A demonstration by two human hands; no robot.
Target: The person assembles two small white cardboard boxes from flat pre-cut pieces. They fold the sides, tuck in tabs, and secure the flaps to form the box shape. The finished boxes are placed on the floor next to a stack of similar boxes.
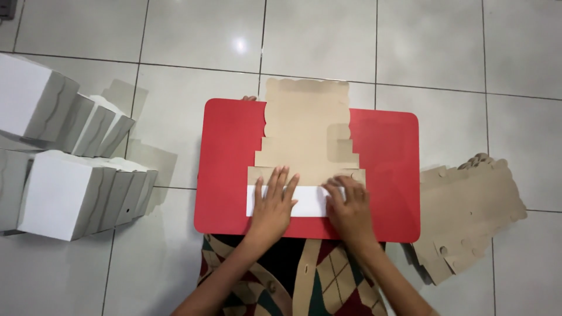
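Brown die-cut cardboard blank point(307, 131) lies on the red rounded table point(228, 152) — far edge overhangs. Left hand point(274, 202) and right hand point(349, 206) press flat, fingers spread, gripping nothing, on its folded white near flap point(310, 202) — bare red margins either side.

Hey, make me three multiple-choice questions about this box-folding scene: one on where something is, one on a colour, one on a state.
1. Where does the pile of flat cardboard blanks lie?
A. On the floor right of the table
B. On the table
C. On the folded boxes

2. What colour is the table?
A. Blue
B. Red
C. Green

3. How are the two hands on the cardboard sheet?
A. Clenched in fists
B. Lifted clear of it
C. Pressed flat on its folded white flap

Answers: 1 A, the pile lies on the tiles beside the table. 2 B, its top is plainly red. 3 C, the left hand and right hand lie open on the flap.
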